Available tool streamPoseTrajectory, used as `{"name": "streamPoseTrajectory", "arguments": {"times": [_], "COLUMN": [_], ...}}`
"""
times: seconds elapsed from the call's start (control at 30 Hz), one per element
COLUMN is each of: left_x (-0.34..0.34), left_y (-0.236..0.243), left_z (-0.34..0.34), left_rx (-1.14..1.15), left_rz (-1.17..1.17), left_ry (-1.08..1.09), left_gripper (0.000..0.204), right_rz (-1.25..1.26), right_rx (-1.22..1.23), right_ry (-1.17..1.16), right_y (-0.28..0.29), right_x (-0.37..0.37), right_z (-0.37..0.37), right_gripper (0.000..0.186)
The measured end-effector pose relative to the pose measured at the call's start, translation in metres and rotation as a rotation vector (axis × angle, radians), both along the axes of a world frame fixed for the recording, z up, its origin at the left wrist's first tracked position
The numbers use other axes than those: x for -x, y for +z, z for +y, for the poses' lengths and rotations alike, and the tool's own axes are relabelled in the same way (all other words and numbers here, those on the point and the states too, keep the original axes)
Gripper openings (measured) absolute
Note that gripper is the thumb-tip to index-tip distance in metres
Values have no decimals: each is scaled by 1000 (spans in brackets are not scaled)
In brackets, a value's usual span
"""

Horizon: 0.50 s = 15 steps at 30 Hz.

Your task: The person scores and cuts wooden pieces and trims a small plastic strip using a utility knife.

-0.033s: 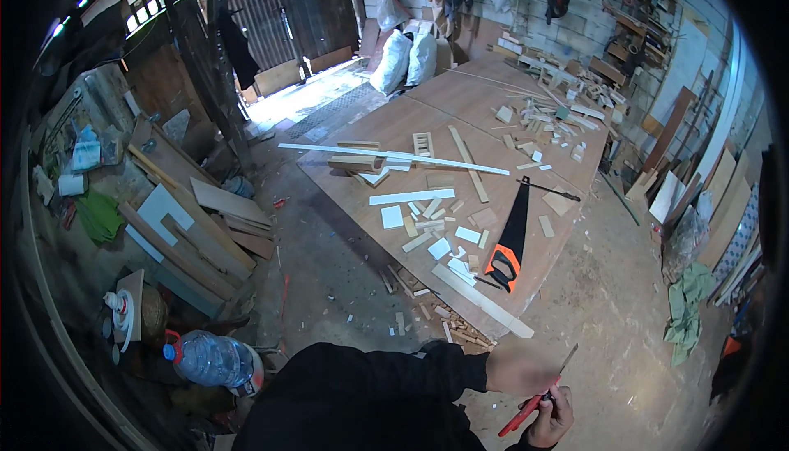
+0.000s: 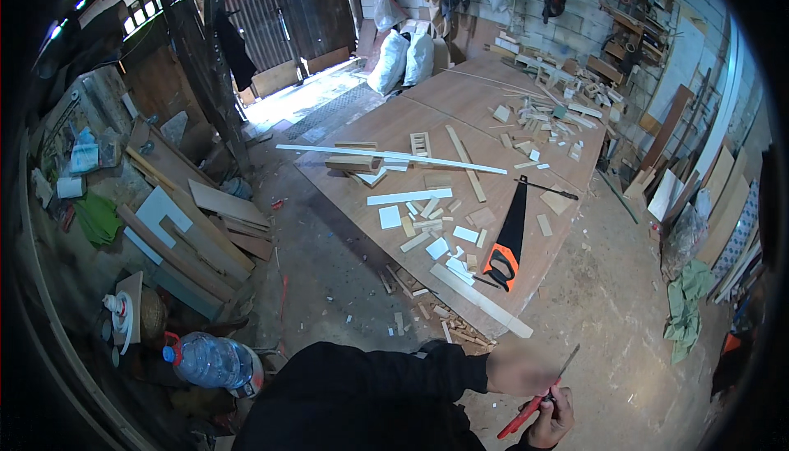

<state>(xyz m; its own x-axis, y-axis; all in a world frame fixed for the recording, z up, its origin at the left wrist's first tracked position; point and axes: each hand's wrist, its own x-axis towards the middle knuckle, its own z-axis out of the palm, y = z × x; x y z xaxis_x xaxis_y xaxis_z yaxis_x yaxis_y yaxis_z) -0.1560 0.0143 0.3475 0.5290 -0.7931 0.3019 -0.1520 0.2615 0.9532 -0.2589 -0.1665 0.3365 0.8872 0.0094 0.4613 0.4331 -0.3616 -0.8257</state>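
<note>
My left hand [image 2: 519,367] reaches out from a black sleeve at the lower middle, beside a red-handled tool [image 2: 518,420]; it is blurred, so its fingers and anything in them cannot be made out. Below it, my right hand [image 2: 549,418] grips the tool, whose thin metal blade points up to the upper right. Beyond both hands is a large wooden board surface [image 2: 386,114], bearing a black and orange handsaw [image 2: 509,246], a long pale plank [image 2: 481,301], a long white strip [image 2: 329,150] and several small wood offcuts [image 2: 464,233].
A large water bottle [image 2: 209,361] stands at the lower left. Leaning boards [image 2: 185,246] line the left side, and more planks [image 2: 715,213] lean at the right by a green cloth [image 2: 686,311]. White sacks [image 2: 390,65] sit near the metal doors [image 2: 292,11]. Scraps litter the floor [image 2: 329,278].
</note>
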Motion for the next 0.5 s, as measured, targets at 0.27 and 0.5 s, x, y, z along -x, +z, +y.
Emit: {"name": "streamPoseTrajectory", "arguments": {"times": [0.27,0.5], "left_x": [14,7], "left_y": [-5,1], "left_z": [-33,-19], "left_rx": [73,-17], "left_rz": [16,147], "left_ry": [-141,-46], "left_gripper": [36,29], "right_rz": [27,512], "right_rx": [-20,-741], "right_ry": [-95,-42], "right_y": [-5,50], "right_x": [30,22], "right_z": [-30,9], "right_gripper": [34,62]}}
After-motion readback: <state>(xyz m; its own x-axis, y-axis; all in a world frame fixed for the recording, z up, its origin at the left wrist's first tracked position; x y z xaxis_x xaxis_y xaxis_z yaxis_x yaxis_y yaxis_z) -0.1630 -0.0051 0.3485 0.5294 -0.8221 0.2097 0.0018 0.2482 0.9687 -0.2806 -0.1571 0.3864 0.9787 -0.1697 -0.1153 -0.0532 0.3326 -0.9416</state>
